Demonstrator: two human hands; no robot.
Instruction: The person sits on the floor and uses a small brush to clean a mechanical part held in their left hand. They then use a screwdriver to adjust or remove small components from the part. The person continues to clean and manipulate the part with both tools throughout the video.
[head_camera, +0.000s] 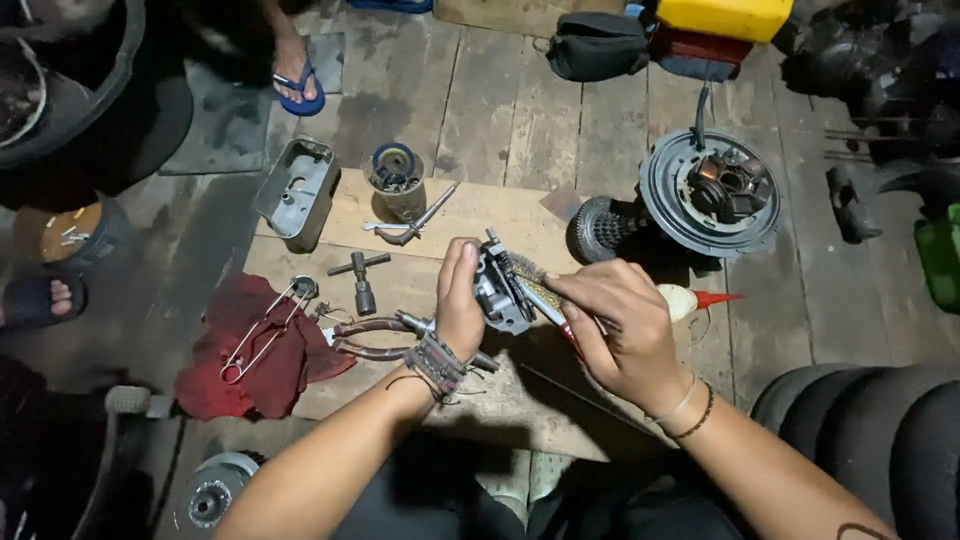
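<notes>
the left hand (458, 305) is clamped on a small metal part (500, 290); the right hand (615, 325) grips a wire brush (535, 290). a hard stroke could knock the part loose.

The metal part (498, 292) being worked on is dull grey with dark grime. A crumpled rag (262, 352) on the pale wooden board (500, 215) is deep red. The bottle nozzle (716, 298) is bright red, the container (722, 17) at the top yellow, the sandal (300, 92) blue, and the floorboards (500, 100) weathered grey-brown.
</notes>
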